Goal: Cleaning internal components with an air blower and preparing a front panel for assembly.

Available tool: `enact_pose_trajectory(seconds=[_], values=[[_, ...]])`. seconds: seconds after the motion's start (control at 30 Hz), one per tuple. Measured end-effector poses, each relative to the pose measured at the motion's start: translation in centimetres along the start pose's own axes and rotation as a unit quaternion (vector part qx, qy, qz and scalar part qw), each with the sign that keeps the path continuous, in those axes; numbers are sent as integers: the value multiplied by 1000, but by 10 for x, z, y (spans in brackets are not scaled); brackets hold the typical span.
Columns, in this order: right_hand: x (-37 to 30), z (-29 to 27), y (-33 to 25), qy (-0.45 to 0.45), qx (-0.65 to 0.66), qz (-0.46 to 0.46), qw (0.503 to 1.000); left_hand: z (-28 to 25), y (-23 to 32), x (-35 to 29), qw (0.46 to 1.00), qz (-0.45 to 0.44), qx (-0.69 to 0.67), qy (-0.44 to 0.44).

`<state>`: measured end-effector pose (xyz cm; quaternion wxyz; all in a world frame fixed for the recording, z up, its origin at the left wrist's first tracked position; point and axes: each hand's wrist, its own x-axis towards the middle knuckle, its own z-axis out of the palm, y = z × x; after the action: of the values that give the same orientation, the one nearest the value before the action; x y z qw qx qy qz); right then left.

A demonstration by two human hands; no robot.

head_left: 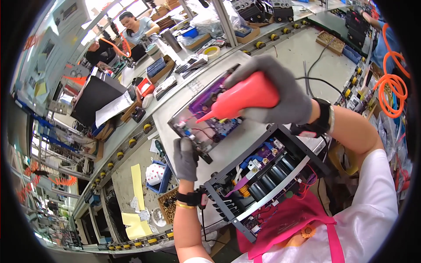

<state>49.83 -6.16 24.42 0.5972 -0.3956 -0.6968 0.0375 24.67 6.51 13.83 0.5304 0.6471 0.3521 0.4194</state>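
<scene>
Left hand point(186, 160): grey matte glove, fingers at near corner of panel point(177, 120), whether clamped cannot tell. Panel: flat metal, electronics-laden. Bottle point(250, 97): smooth red, tapered nozzle, above panel. Chassis point(302, 150): black, boxy, open. Right hand point(287, 94): grey glove, fingers clamped round bottle.

I work in bright light, the windows point(135, 8) behind glaring white; toward the black rim (fisheye, clearly) straight edges bend and details soften.
</scene>
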Motion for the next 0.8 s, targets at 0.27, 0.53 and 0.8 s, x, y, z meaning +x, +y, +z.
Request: enact_pose_trajectory(seconds=[0.27,0.53,0.8], values=[[21,38,39,-47,-13,-56,997,-9,-21,16,997,12,-42,-62],[23,58,49,-86,11,-84,993,-16,-21,12,996,-16,-53,-73],[22,59,48,-103,9,-56,993,-16,-29,14,1000,-2,-23,-11]])
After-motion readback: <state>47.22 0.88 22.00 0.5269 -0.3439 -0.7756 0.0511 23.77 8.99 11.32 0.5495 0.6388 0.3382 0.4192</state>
